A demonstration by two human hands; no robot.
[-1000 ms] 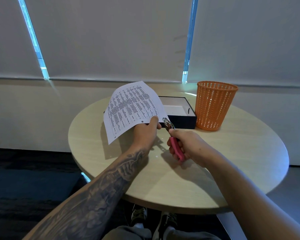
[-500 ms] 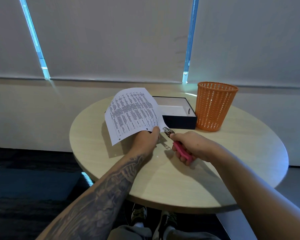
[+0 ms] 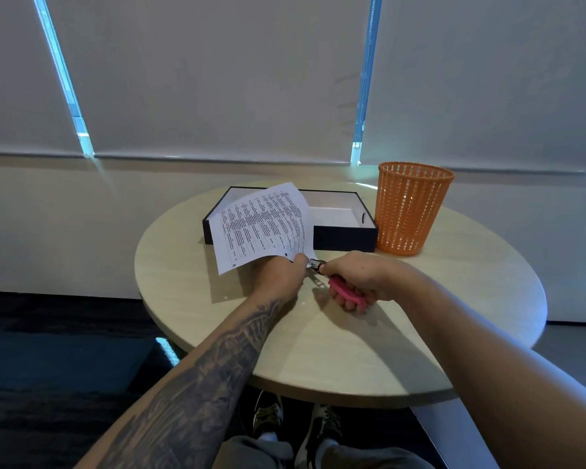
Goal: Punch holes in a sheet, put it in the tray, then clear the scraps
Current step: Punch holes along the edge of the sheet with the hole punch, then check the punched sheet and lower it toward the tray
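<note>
Round table: pale wood top, carries everything in play.

Tray: dark, shallow, white inside, at the far side of the table. No paper lies in it yet.

Orange basket: upright, just right of the tray, likely the place for the scraps.

Sheet: printed, held up off the table in front of the tray's left half and tilted back over it. Two dark spots along its near edge read as punched holes.

Left hand: pinches the sheet at its near right corner, thumb on top.

Right hand: fingers clenched round the pink handles of the hole punch. The metal head of the punch sits right at the sheet's corner beside the left thumb. Whether the paper is between the jaws cannot be told.

Scraps: a white fleck or two on the table near the hands.

Step judged: punching along the near edge; tray and cleanup not started.

Notes for doing it well: keep the edge taut close to the punch head so the paper does not buckle. Seat the edge fully in the throat before squeezing. Keep the thumb out of the bite. Squeeze once, firmly. Work over the table so that discs drop where they can be gathered.
</note>
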